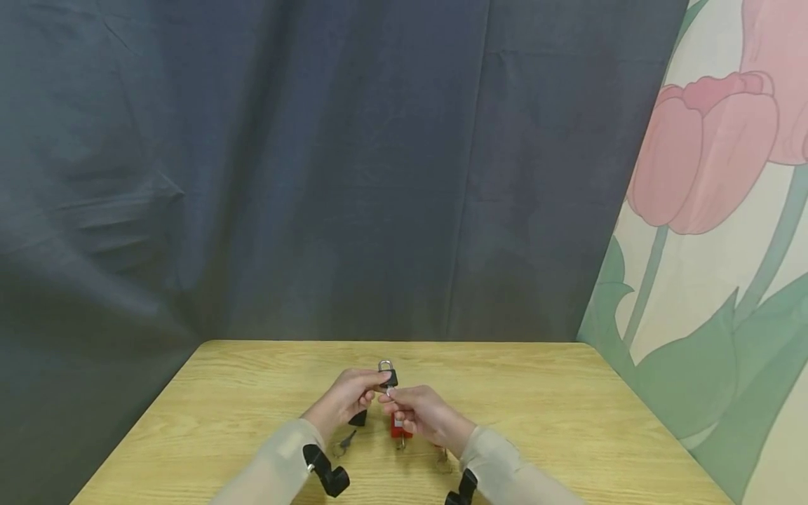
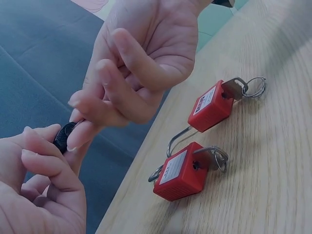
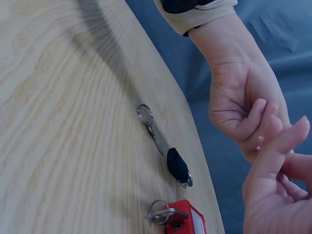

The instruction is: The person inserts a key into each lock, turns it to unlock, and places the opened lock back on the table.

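My left hand (image 1: 351,394) holds a small black padlock (image 1: 389,379) between thumb and fingers, its silver shackle pointing up, above the table. At the padlock's lower end my right hand (image 1: 424,412) pinches a small key, mostly hidden by the fingertips. In the left wrist view only an edge of the black padlock (image 2: 62,139) shows between the two hands. Below the hands lie two red padlocks, one nearer the left (image 2: 180,175) and one farther right (image 2: 212,109), each with a ringed key in it. A second black padlock (image 3: 178,166) lies beside a loose ringed key (image 3: 152,130).
The things lie on a wood-grain table (image 1: 252,379). A dark curtain (image 1: 379,175) hangs behind it, and a wall with painted tulips (image 1: 707,154) stands to the right. Black wrist mounts (image 1: 325,471) sit on both sleeves.
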`<state>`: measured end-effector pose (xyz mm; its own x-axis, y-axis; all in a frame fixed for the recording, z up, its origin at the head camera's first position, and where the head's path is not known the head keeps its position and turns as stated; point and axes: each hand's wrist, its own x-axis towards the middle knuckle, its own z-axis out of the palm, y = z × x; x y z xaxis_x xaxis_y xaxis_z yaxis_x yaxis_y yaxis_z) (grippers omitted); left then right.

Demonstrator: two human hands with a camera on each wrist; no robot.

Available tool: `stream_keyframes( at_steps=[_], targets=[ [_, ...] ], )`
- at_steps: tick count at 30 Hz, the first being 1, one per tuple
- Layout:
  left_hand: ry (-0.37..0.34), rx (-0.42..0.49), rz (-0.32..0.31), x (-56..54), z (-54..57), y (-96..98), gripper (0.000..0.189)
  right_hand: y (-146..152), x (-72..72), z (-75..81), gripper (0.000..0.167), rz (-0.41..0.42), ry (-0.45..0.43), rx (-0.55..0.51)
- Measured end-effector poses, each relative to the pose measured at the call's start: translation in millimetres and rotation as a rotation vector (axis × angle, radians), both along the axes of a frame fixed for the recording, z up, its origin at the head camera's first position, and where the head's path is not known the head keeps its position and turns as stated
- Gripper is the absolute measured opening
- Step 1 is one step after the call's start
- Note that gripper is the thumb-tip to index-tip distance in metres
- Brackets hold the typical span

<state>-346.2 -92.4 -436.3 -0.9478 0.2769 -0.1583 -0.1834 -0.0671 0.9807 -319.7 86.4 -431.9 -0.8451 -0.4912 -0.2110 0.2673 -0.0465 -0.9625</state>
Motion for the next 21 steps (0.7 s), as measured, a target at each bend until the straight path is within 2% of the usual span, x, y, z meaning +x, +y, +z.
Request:
stream_keyframes(
  at_steps=[10, 17, 19, 21],
  targets=[
    [-0.019, 0.021, 0.091, -2.1, -2.0, 4.8, 0.031, -6.7, 8.7, 4.7, 0.027, -0.074, 0.067, 0.041],
    [-0.024, 0.086, 0.232, -6.5, 0.8, -3.6, 0.035, -8.9, 14.3, 13.1, 0.030, -0.005, 0.073, 0.095],
    [-0.034, 0.096, 0.207, -5.8, 2.8, -3.5, 0.035, -7.0, 12.6, 14.0, 0.031, -0.028, 0.079, 0.092],
    [-0.040, 0.099, 0.150, -4.5, 4.0, -1.6, 0.035, -4.5, 10.4, 14.2, 0.031, -0.056, 0.081, 0.099]
  ],
)
